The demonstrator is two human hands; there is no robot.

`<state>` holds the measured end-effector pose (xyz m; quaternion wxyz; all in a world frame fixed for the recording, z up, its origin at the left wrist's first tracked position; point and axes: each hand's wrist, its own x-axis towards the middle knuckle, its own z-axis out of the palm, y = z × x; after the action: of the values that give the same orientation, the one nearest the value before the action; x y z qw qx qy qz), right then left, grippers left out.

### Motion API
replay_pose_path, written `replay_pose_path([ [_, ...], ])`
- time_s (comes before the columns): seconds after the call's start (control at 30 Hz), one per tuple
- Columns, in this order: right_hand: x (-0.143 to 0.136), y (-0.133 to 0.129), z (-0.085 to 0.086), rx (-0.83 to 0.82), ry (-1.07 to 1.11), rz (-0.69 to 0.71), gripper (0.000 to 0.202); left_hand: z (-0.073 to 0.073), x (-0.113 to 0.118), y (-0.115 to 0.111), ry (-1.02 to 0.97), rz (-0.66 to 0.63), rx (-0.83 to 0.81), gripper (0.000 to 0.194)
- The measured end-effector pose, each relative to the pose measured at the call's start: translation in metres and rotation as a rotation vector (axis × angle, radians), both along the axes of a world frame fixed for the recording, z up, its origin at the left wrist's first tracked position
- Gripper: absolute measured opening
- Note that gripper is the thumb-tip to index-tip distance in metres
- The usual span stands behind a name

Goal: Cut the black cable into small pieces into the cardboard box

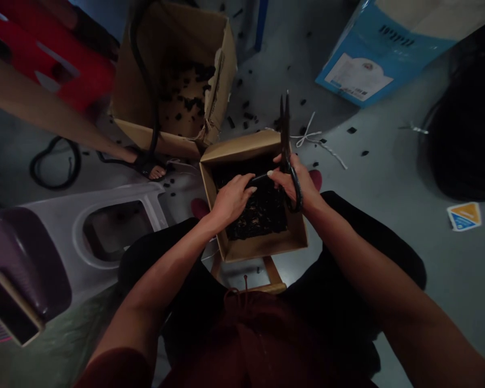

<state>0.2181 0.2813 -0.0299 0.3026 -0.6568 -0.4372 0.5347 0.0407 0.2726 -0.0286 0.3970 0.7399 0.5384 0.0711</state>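
Observation:
Over a small cardboard box (262, 251) between my knees, both hands meet at a short black ribbed piece (260, 178), perhaps a bit of tube. My left hand (233, 200) is closed on its left end. My right hand (294, 180) pinches the other end with thumb and finger. That same hand also carries a pair of black scissors (285, 126), blades pointing away from me and its handle loops by the palm. Many dark pieces (258, 213) lie inside the box beneath my hands; their exact shape is hard to make out.
A larger cardboard box (173, 121) with black scraps stands ahead left, beside another person's foot (157, 171). Scraps and white string (307, 137) lie on the floor. A grey plastic stool (105, 199) is left, a blue carton (359, 70) ahead right, a black bundle (469, 129) right.

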Motion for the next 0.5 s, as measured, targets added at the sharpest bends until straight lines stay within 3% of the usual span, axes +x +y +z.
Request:
replay_pose_path([
  [0.23, -0.001, 0.000, 0.005, 0.039, 0.128, -0.025, 0.032, 0.010, 0.005, 0.008, -0.252, 0.099, -0.029, 0.028],
  [0.37, 0.003, -0.004, 0.007, 0.067, 0.125, 0.010, 0.037, 0.022, -0.001, 0.019, -0.441, 0.338, -0.188, 0.031],
  [0.5, 0.006, -0.017, 0.006, 0.069, -0.070, 0.195, 0.044, 0.030, -0.011, 0.027, -0.602, 0.520, -0.314, 0.031],
])
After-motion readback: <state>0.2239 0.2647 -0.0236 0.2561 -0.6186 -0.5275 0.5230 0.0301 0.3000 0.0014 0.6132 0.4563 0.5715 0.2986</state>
